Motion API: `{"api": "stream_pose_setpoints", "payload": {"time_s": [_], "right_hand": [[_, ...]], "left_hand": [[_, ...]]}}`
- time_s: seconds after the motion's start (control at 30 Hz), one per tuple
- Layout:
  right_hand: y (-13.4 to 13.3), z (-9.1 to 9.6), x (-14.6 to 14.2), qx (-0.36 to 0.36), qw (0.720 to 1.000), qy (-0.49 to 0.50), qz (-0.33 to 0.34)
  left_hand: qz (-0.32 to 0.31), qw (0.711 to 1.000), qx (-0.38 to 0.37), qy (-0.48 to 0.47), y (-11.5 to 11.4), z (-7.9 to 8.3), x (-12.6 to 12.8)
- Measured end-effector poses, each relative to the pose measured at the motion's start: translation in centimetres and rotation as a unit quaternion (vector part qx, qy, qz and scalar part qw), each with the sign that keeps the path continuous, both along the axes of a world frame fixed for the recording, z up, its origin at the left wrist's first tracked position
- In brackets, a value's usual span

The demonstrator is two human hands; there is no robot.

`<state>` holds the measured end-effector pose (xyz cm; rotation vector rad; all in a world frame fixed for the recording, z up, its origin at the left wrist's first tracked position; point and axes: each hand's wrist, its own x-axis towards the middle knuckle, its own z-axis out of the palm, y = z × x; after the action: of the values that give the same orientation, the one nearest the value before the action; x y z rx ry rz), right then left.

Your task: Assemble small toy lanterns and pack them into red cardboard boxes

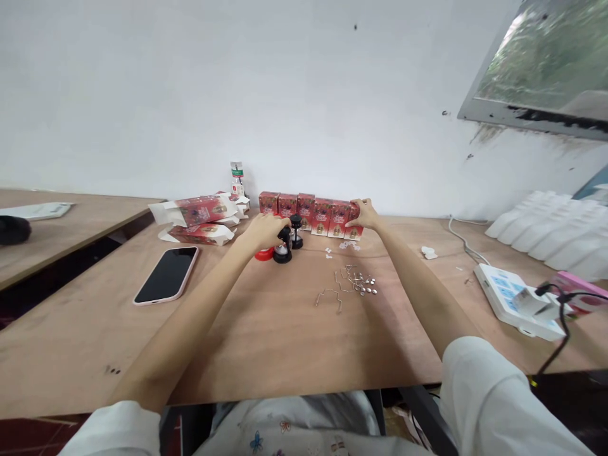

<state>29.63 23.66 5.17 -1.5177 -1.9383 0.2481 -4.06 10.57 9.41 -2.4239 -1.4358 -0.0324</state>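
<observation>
My left hand (268,232) is closed around the top of a small black-ended hourglass (282,254) standing on the table. A second black hourglass (297,242) stands just behind it, and a red one (265,254) is partly hidden under my fingers. My right hand (363,214) grips the rightmost small red printed box (354,232), thumb at its left and fingers over the top. That box ends a row of several similar red boxes (322,217) standing upright near the wall. In front of the row lie small clear plastic pieces (350,244).
Bent metal wires (329,291) and small silver caps (369,291) lie mid-table. A phone (166,275) and flattened red cartons (202,212) are on the left, with a small bottle (237,179) behind. A power strip (513,301) and white plastic shapes (551,231) sit right.
</observation>
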Motion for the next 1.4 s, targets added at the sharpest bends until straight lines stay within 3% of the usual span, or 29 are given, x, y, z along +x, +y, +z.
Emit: {"api": "stream_pose_setpoints", "payload": {"time_s": [0.4, 0.5, 0.63, 0.7, 0.77, 0.83, 0.93, 1.03, 1.13, 1.27, 1.33, 1.4], "right_hand": [[0.6, -0.4, -1.1, 0.03, 0.999, -0.018, -0.011], [-0.6, 0.0, -1.5, 0.04, 0.997, -0.037, -0.049], [-4.5, 0.8, -2.5, 0.161, 0.983, -0.024, -0.079], [-7.4, 0.7, -3.1, 0.198, 0.98, -0.03, -0.013], [-10.7, 0.0, -3.9, 0.151, 0.976, -0.085, 0.131], [-14.2, -1.5, -4.9, 0.109, 0.951, -0.155, 0.246], [-18.6, -4.5, -6.7, 0.096, 0.93, -0.19, 0.299], [-20.7, -6.7, -7.9, 0.108, 0.924, -0.181, 0.319], [-20.0, -6.7, -8.0, 0.133, 0.941, -0.147, 0.274], [-18.2, -4.9, -6.1, 0.157, 0.977, -0.03, 0.14], [-18.3, -4.2, -4.6, 0.132, 0.985, 0.028, 0.106], [-19.4, -4.2, -2.9, 0.086, 0.99, 0.064, 0.09]], "left_hand": [[-0.046, 0.998, -0.027, 0.021, -0.2, 0.1, 0.5], [-0.03, 0.999, -0.032, 0.026, -0.2, -0.1, 0.5], [-0.025, 1.0, 0.003, 0.019, -0.4, 0.0, 0.3], [-0.043, 0.999, 0.028, 0.008, -0.7, 0.3, 0.4], [-0.056, 0.998, 0.038, 0.005, -1.0, 0.4, 0.7], [-0.058, 0.998, 0.031, 0.022, -1.0, 0.2, 0.9], [-0.053, 0.996, 0.022, 0.066, -0.8, -0.5, 1.3], [-0.035, 0.992, 0.07, 0.096, -0.8, -1.3, 1.5], [-0.007, 0.989, 0.092, 0.114, -1.2, -1.6, 1.9], [0.003, 0.993, 0.045, 0.109, -2.4, -0.4, 2.3], [-0.036, 0.998, 0.038, 0.03, -3.0, 0.7, 2.3], [-0.112, 0.982, 0.037, -0.148, -3.3, 1.8, 2.2]]}}
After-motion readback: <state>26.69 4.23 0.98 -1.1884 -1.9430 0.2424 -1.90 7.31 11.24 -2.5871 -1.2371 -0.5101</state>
